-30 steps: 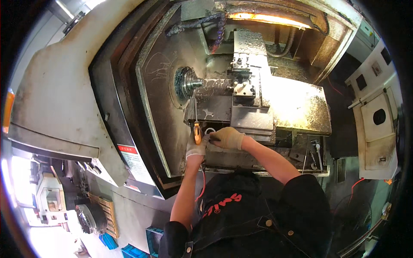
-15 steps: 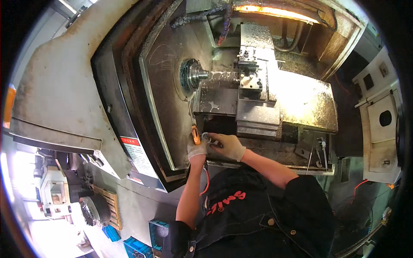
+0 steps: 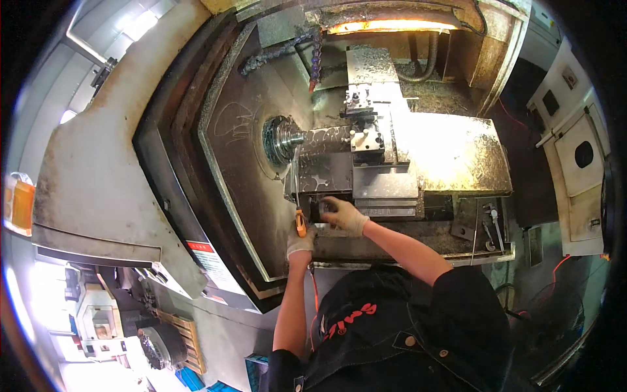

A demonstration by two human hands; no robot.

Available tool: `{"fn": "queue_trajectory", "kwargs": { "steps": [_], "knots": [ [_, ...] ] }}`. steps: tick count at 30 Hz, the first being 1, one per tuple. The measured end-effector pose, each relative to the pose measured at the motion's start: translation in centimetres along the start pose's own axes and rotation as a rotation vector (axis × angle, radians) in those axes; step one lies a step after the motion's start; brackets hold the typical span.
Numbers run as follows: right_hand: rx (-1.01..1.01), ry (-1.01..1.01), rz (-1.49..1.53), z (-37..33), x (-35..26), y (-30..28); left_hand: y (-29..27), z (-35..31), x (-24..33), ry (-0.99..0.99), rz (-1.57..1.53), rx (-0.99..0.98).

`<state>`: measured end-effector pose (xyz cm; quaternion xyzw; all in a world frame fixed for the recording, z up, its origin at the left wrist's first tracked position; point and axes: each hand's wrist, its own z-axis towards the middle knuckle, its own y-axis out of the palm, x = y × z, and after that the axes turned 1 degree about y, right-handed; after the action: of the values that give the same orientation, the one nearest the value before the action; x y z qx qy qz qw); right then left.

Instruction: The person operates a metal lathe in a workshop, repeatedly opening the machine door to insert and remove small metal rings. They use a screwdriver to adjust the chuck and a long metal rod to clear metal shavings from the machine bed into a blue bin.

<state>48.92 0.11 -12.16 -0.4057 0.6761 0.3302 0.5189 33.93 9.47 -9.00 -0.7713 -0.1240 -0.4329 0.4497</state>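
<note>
Lathe enclosure [image 3: 215,163], chuck [image 3: 282,138] idle. Left hand [image 3: 300,242] (gloved) closed around an orange-handled air gun [image 3: 299,222], nozzle now raised toward the chuck; right hand [image 3: 346,214] has shifted onto the carriage [image 3: 385,193], grip unclear.

A machine workshop; an open metal lathe [image 3: 366,150] with chuck [image 3: 282,138].

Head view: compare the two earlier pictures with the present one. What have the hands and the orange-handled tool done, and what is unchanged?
The left hand keeps its grip on the orange-handled tool, whose thin nozzle points up toward the chuck. The right hand has moved off the tool's handle and now lies against the dark block of the carriage. The tool post and wrenches on the ledge stay put; only the camera shifted.
</note>
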Motion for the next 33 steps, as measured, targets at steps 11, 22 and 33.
{"fn": "queue_trajectory", "kwargs": {
  "steps": [11,22,33],
  "knots": [
    [0.26,-0.011,-0.023,10.5,-1.1,-3.5,-1.8,-0.4,1.8,-0.143,0.345,-0.165],
    [0.32,-0.042,0.371,19.8,-1.4,-6.1,-4.1,-1.7,3.7,-0.049,0.182,-0.048],
    [0.389,-0.388,0.083,22.0,-0.4,-6.4,-3.2,3.4,8.3,0.029,0.577,-0.029]
  ]
}}
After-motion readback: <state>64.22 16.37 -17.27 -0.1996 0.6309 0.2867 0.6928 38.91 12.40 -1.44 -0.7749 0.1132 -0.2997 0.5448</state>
